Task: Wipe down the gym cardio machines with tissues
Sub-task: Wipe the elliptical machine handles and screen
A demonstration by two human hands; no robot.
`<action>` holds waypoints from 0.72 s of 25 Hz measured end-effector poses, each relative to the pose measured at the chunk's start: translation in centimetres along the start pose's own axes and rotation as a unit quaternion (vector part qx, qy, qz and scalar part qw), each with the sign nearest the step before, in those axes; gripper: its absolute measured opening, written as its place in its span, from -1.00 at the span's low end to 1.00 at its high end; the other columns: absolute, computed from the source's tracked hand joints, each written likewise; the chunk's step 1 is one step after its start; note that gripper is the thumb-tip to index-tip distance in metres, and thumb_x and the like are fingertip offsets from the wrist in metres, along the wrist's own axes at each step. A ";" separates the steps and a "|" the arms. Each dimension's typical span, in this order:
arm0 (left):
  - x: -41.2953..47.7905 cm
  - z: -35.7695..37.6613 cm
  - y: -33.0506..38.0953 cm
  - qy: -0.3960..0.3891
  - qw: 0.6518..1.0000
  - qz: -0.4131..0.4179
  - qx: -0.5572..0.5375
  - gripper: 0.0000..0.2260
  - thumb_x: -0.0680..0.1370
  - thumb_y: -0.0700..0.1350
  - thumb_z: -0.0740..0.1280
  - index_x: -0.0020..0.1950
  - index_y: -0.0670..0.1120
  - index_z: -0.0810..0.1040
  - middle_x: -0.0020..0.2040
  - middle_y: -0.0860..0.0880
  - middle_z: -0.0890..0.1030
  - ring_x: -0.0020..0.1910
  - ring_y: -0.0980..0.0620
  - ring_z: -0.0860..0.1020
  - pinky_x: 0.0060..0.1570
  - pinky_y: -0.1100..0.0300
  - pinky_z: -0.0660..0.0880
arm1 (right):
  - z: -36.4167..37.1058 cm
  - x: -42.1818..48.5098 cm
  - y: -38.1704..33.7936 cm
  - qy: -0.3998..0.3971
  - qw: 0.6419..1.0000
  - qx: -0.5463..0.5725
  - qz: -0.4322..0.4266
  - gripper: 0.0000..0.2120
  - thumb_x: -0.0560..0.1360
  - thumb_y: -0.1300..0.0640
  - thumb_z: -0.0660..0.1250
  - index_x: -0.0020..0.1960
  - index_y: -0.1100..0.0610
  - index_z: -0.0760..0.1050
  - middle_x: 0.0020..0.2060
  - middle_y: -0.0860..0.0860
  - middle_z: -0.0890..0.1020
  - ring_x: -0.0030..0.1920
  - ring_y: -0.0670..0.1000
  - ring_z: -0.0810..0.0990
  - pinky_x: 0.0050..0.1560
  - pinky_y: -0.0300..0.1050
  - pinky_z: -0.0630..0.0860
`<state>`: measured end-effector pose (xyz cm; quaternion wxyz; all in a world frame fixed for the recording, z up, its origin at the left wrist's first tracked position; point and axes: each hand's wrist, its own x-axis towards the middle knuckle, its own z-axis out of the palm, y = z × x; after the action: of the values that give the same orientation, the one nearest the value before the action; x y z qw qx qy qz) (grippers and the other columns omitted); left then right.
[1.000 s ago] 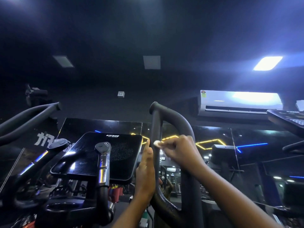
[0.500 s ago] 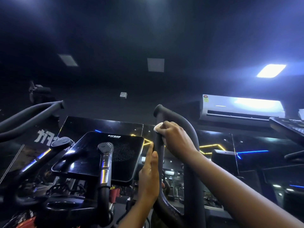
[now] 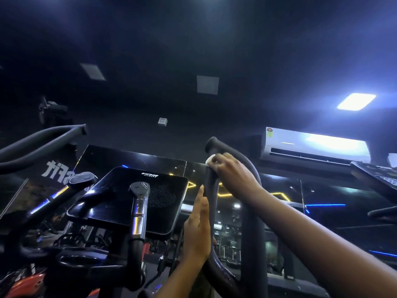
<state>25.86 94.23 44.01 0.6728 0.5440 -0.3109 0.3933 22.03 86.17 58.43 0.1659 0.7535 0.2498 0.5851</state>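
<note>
Left hand (image 3: 197, 229) lies flat, fingers straight, against the loop handlebar (image 3: 252, 233), apparently bracing it against swing. Right hand (image 3: 233, 176), fingers curled, clamps the white tissue (image 3: 210, 160) onto the bar near its top end, where users likely grip.

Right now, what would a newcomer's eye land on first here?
The right hand at centre holds a white tissue against the top of a black handlebar, while the left hand rests flat on it lower down. A dark console sits to their left, and a ceiling light glows upper right above an air conditioner.
</note>
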 end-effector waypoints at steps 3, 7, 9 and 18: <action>-0.4 0.2 -0.1 0.016 0.999 0.012 -0.041 -0.30 0.25 0.63 -0.07 0.32 0.43 0.29 0.27 -0.03 0.57 0.21 -0.13 0.55 0.20 -0.13 0.49 | 0.3 -4.2 -2.1 0.019 0.994 -0.004 -0.108 -0.66 0.33 0.41 0.37 0.08 0.23 0.56 -0.10 0.11 0.57 -0.16 0.09 0.53 -0.20 -0.06 0.59; -0.9 -0.1 0.8 0.020 0.999 0.010 -0.032 -0.10 0.19 0.66 -0.13 0.42 0.27 0.26 0.27 0.27 0.45 0.06 0.27 0.56 0.05 0.30 0.52 | -1.4 -3.6 -1.5 0.010 0.985 0.041 -0.165 -0.72 0.27 0.37 0.39 -0.06 0.16 0.64 -0.20 0.06 0.63 -0.22 0.07 0.61 -0.20 -0.21 0.54; -1.2 -0.2 1.7 0.014 1.000 0.010 -0.020 -0.08 0.11 0.69 -0.20 0.38 0.31 0.16 0.22 0.44 0.26 0.16 0.47 0.36 0.03 0.59 0.30 | -2.4 -0.2 0.0 0.043 0.995 0.045 -0.076 -0.81 0.38 0.34 0.33 -0.04 0.22 0.64 -0.11 0.14 0.63 -0.08 0.12 0.62 -0.04 -0.21 0.44; -1.1 0.0 0.9 0.035 0.998 -0.020 -0.038 -0.15 0.23 0.65 -0.12 0.40 0.29 0.32 0.33 0.05 0.51 0.28 -0.02 0.50 0.28 -0.07 0.43 | 1.4 -4.5 -2.1 0.097 0.991 0.095 -0.007 -0.64 0.37 0.39 0.39 0.12 0.13 0.60 -0.03 0.07 0.60 -0.03 0.08 0.55 -0.02 -0.06 0.55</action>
<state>24.52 94.09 43.52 0.7111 0.5100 -0.2912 0.3866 22.18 85.45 53.33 0.0720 0.7035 0.3247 0.6281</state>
